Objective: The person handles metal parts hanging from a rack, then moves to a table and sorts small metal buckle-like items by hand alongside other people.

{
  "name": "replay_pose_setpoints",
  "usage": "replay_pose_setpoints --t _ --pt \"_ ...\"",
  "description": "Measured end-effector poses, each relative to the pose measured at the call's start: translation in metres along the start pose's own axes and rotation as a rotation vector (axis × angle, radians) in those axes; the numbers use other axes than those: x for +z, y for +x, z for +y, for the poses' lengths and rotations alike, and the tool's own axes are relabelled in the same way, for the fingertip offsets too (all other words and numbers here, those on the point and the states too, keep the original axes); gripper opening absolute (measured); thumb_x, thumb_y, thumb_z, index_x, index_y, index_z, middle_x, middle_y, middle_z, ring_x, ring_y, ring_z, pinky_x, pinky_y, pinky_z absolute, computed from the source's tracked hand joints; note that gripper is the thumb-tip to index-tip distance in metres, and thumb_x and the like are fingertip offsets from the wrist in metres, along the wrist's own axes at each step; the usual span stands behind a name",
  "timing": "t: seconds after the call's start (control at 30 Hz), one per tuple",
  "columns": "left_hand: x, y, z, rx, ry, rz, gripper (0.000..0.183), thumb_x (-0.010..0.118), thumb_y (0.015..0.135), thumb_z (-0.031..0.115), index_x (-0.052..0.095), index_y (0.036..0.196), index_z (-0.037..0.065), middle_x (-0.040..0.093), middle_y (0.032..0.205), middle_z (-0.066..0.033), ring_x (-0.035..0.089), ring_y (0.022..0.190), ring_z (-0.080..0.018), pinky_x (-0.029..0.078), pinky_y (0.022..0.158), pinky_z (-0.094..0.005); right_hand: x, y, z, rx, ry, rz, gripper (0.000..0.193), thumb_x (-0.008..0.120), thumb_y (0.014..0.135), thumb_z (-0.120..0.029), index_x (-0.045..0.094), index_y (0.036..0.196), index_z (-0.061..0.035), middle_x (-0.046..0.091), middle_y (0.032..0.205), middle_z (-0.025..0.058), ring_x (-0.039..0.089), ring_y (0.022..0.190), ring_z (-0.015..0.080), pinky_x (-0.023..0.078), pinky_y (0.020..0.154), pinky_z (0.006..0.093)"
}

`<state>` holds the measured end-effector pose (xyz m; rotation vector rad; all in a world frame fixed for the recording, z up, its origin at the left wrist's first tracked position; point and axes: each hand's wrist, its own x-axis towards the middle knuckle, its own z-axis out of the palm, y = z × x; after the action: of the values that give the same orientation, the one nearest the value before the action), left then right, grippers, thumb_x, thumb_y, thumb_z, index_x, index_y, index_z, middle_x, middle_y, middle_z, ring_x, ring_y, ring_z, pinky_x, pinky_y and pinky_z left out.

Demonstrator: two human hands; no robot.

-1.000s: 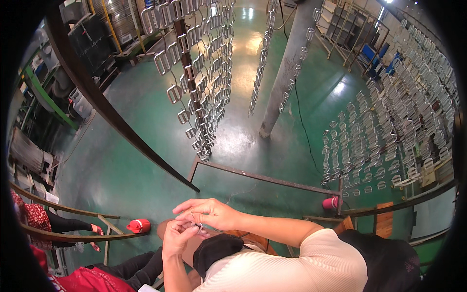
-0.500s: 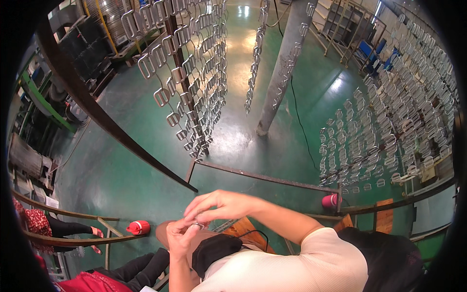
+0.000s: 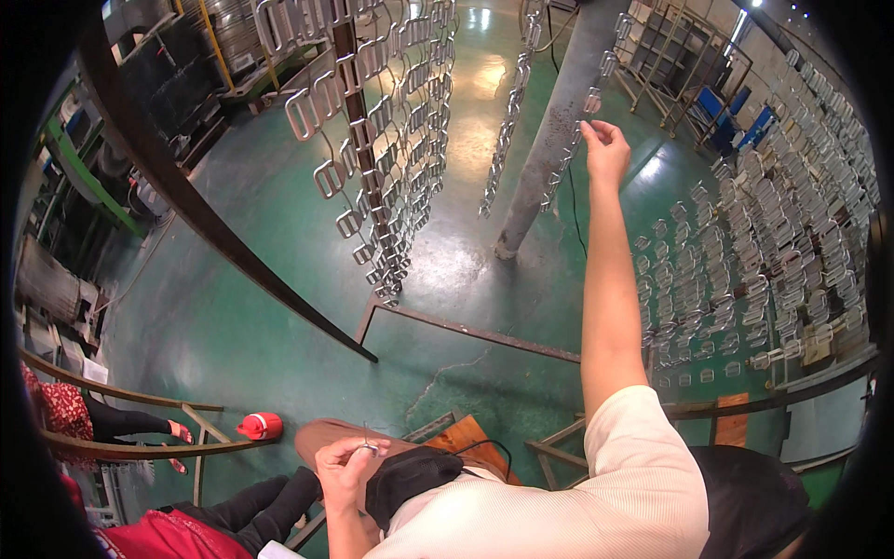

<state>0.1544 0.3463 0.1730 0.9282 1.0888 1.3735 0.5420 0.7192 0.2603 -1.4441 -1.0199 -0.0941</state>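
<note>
My right arm is stretched up and forward, with my right hand (image 3: pixel 607 154) closed at the fingertips on a hanging strand of metal buckles (image 3: pixel 592 101) in front of the grey pillar. Low in front of my body, my left hand (image 3: pixel 345 469) pinches a small shiny metal piece (image 3: pixel 369 448) between thumb and fingers. Thin wire seems to stick up from this piece; its exact shape is too small to tell. Another strand of buckles (image 3: pixel 510 116) dangles left of the pillar.
Many buckle strands hang at the left (image 3: pixel 349 224) and right (image 3: pixel 745 270). A grey pillar (image 3: pixel 549 140) stands ahead, and a dark curved metal bar (image 3: pixel 223 252) crosses the left. A red jug (image 3: pixel 261 426) sits on the green floor near another person's legs (image 3: pixel 256 512).
My right hand has left my left hand and reached up and forward to the hanging strand. My left hand stays low, still pinching the small metal piece. The view has shifted slightly.
</note>
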Motion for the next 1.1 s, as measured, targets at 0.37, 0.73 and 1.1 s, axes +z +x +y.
replay_pose_setpoints --t 0.37,0.73,1.1 --pt "-0.004 -0.009 -0.004 -0.047 -0.002 0.064 0.012 0.054 0.076 0.001 0.062 0.081 -0.007 0.064 0.076 -0.0157 0.063 0.074 -0.0218 0.051 0.072 -0.0329 -0.026 0.002 0.007 0.018 0.09 -0.072 0.019 0.069 0.071 -0.02 0.065 0.079 -0.0025 0.062 0.072 0.0046 0.056 0.065 0.0121 0.045 0.064 0.0257" --pt "-0.001 -0.01 -0.006 -0.07 -0.027 0.087 0.012 0.055 0.075 -0.001 0.062 0.082 -0.007 0.064 0.077 -0.0159 0.063 0.074 -0.0218 0.051 0.071 -0.0327 -0.03 -0.005 0.003 -0.022 0.188 -0.124 0.014 0.067 0.073 -0.015 0.063 0.078 -0.0026 0.06 0.071 0.001 0.054 0.065 0.0088 0.043 0.062 0.0231" --pt "0.001 -0.017 -0.01 -0.058 0.04 0.188 0.013 0.055 0.075 0.006 0.06 0.076 -0.005 0.063 0.071 -0.0155 0.063 0.07 -0.0243 0.049 0.072 -0.0344 -0.008 -0.013 -0.002 -0.023 0.194 -0.104 0.014 0.067 0.072 -0.017 0.064 0.078 -0.0049 0.058 0.074 0.0049 0.055 0.067 0.0141 0.044 0.065 0.027"
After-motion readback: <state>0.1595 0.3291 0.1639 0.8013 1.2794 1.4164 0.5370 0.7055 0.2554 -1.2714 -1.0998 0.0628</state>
